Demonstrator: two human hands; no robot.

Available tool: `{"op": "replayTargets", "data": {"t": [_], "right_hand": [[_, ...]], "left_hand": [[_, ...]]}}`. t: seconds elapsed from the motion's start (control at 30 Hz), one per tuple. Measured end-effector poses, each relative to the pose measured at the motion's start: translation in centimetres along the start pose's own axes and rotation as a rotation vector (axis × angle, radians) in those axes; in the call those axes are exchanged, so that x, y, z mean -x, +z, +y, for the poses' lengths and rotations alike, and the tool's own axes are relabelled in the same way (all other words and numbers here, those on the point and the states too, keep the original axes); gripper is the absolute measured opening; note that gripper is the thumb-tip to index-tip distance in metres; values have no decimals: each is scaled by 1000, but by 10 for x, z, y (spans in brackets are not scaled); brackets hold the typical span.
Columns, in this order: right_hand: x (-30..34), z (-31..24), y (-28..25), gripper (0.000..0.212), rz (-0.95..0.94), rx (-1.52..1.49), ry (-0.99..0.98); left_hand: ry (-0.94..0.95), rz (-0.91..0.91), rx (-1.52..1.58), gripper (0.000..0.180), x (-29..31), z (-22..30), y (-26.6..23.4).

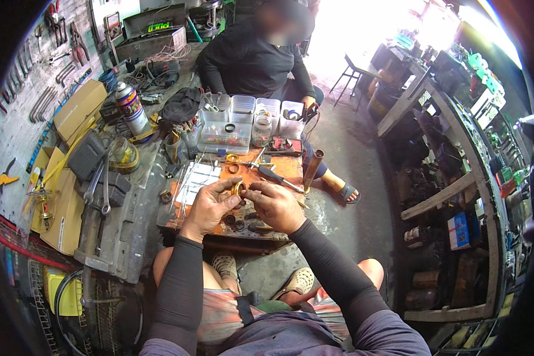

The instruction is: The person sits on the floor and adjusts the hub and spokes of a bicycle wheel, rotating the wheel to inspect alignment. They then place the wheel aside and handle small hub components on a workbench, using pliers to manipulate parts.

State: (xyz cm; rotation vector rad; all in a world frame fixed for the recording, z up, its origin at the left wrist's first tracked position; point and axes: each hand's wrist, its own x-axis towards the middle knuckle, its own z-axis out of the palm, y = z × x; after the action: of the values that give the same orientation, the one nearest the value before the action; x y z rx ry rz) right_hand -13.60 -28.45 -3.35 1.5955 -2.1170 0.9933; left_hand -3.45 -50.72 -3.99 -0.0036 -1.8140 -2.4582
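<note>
A brass-coloured ring [238, 188] is held upright over the orange bench top [289, 169]. My left hand [204, 210] pinches it from the left between thumb and fingers. My right hand [279, 207] is closed at the ring's right side, its fingertips against it; whether they also hold a small part is hidden. Below my hands lie several dark rings [240, 225]. Beyond them rest another brass ring [233, 158] and a black-handled tool [271, 174], which looks like a screwdriver. White paper [197, 183] lies left of the ring, thin rods beside it.
Clear plastic bins [242, 108] and a glass jar [261, 127] stand at the bench's far side. Another person [252, 56] sits behind them, one hand by the right bin. Wrenches [105, 190], a vise and a spray can [132, 110] are left. A metal tube [313, 169] stands right.
</note>
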Motion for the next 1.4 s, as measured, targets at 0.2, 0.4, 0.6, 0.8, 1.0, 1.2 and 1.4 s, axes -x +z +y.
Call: {"op": "replayTargets", "data": {"t": [0.2, 0.4, 0.6, 0.8, 1.0, 1.2, 1.4], "right_hand": [[3, 9, 8, 26, 141, -116, 258], [18, 41, 22, 20, -86, -55, 493], [12, 53, 32, 19, -180, -51, 510], [18, 50, 10, 20, -75, -151, 682], [41, 19, -34, 36, -289, -51, 689], [80, -22, -39, 59, -325, 133, 511], [101, -8, -30, 55, -55, -16, 578]], "left_hand": [[32, -22, -7, 51, -5, -10, -7], [10, -51, 2, 53, -14, -19, -8], [13, -9, -59, 51, -18, -19, -15], [18, 79, -46, 50, -15, -9, -14], [10, 79, -57, 50, -16, -8, -13], [-3, 95, -44, 52, -16, -7, -12], [66, 101, -54, 47, -18, -13, -8]]}}
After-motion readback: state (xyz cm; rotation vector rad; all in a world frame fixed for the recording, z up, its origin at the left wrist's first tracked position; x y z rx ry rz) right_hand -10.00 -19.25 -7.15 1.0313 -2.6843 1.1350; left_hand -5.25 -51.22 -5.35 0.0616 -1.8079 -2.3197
